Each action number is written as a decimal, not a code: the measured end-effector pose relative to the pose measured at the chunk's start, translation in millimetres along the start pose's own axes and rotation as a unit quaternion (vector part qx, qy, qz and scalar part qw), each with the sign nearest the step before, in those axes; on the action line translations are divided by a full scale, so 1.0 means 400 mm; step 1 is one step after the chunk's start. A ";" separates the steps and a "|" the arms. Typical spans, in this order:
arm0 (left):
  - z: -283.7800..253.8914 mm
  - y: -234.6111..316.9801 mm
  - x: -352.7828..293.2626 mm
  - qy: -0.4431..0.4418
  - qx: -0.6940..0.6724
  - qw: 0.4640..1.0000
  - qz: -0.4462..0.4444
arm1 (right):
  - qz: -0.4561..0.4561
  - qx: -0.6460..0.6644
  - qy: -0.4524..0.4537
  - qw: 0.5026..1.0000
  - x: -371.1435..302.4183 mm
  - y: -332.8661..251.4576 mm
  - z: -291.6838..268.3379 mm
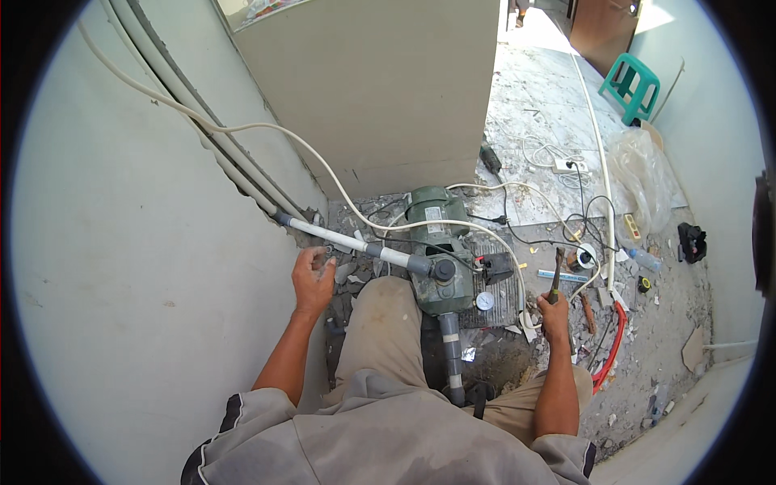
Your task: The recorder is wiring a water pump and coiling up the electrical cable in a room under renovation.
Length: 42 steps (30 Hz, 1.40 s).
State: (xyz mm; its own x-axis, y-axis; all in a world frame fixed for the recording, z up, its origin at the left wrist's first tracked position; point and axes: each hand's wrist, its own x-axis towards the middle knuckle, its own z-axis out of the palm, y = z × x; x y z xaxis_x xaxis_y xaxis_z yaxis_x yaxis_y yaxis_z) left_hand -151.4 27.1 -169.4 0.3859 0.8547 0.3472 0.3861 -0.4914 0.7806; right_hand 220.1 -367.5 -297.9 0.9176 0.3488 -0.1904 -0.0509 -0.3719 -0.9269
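I crouch over a green water pump [436, 242] on a rubble-strewn floor. My left hand [314, 275] is curled low beside the wall, just under the white pipe [339, 239] that runs into the pump; something small and grey may be in its fingers, but I cannot tell. My right hand [554, 314] grips the handle of a hammer [558, 271], its head pointing up and away from me, to the right of the pump. A round pressure gauge [485, 301] sits on the pump's right side. A grey pipe [451, 347] leads down from the pump between my knees.
A white wall closes the left side, and a beige cabinet [380, 89] stands behind the pump. Cables, a power strip [566, 166], a red hose [614, 343], a plastic bag [643, 178], tape rolls and debris lie at the right. A green plastic stool [632, 85] stands far back.
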 end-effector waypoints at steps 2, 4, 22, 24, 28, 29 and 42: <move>0.070 -0.027 0.081 -0.028 -0.078 0.994 -0.076 | 0.021 0.028 -0.005 0.999 0.008 -0.005 0.015; 0.129 -0.069 0.174 -0.042 -0.116 0.987 -0.105 | 0.029 -0.009 -0.002 1.000 0.013 -0.028 0.032; 0.202 -0.151 0.463 -0.026 -0.339 0.902 -0.268 | -0.055 0.020 0.021 0.998 0.052 -0.030 0.125; 0.155 -0.159 0.465 -0.005 -0.311 0.908 -0.281 | -0.093 -0.038 0.054 0.993 0.068 -0.064 0.088; 0.103 -0.189 0.445 0.036 -0.256 0.910 -0.326 | -0.149 -0.032 0.135 0.979 0.076 -0.143 0.024; 0.096 -0.191 0.437 0.042 -0.244 0.906 -0.344 | -0.148 -0.034 0.133 0.979 0.070 -0.166 0.015; 0.099 -0.206 0.405 0.074 -0.336 0.839 -0.422 | -0.160 0.068 0.218 0.960 0.043 -0.240 -0.018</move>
State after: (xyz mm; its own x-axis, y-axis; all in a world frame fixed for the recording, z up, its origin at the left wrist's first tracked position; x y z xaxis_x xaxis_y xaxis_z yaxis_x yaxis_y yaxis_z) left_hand -87.4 199.3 -198.1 0.0846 0.8872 -0.4536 -0.1091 0.4607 0.8808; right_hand 243.6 -332.1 -209.7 0.9713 0.0216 0.2369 0.2369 -0.1790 -0.9549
